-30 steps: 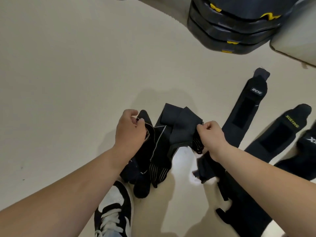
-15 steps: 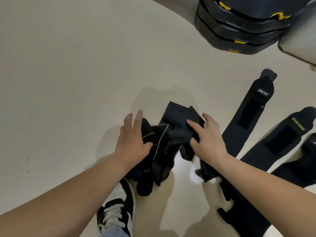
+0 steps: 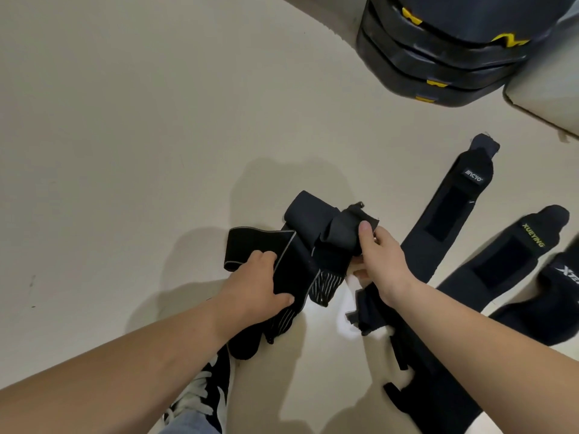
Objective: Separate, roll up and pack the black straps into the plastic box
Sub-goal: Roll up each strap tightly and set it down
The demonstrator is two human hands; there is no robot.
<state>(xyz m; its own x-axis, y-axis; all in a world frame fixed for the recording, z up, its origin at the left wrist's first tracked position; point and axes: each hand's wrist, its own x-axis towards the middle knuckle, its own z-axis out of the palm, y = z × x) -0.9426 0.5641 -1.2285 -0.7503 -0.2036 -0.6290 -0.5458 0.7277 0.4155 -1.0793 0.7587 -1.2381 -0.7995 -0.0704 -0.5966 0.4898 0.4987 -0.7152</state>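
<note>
Strap tangle, twelve o'clock: our left grip clutches grey-edged strap, right grip pinches folded end; yanking may tighten it.

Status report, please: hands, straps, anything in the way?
Left hand grips the grey-edged strap. Right hand pinches the folded strap. Pile tangled, nothing rolled yet. Shoe beside the pile, no obstruction.

Yellow "XUEYING": middle strap; "…CYO" tag: upper strap; partial "XTE": rightmost strap.
</note>
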